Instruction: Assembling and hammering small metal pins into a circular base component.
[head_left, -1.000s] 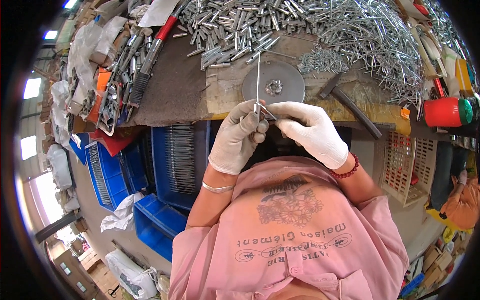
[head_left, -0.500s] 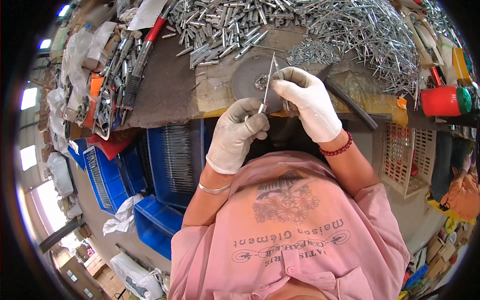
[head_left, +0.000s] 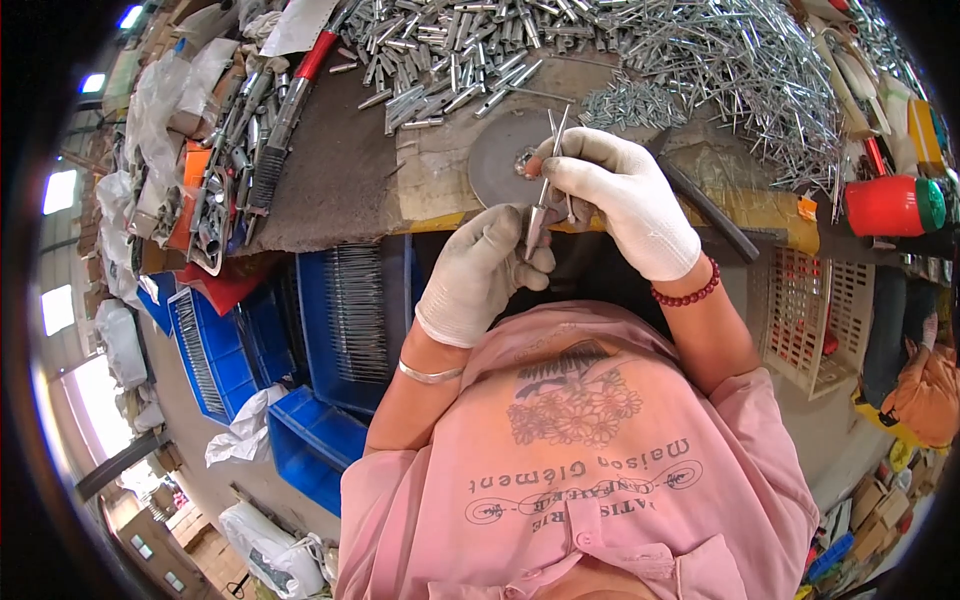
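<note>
Fingers [head_left: 600, 148] curled, both hands [head_left: 470, 275] [head_left: 645, 210] hold metal pieces [head_left: 535, 230].

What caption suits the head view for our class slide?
Gloved left hand and right hand hold slender metal parts at a workbench heaped with metal pieces.

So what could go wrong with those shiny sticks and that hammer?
The thin rods at the right hand have narrow ends, so one might poke through the glove.

The silver piece in the left hand is small and held just in front of the bench, so it could slip and fall.

The hammer has its handle at the bench's front edge, so an arm might knock it off.
</note>
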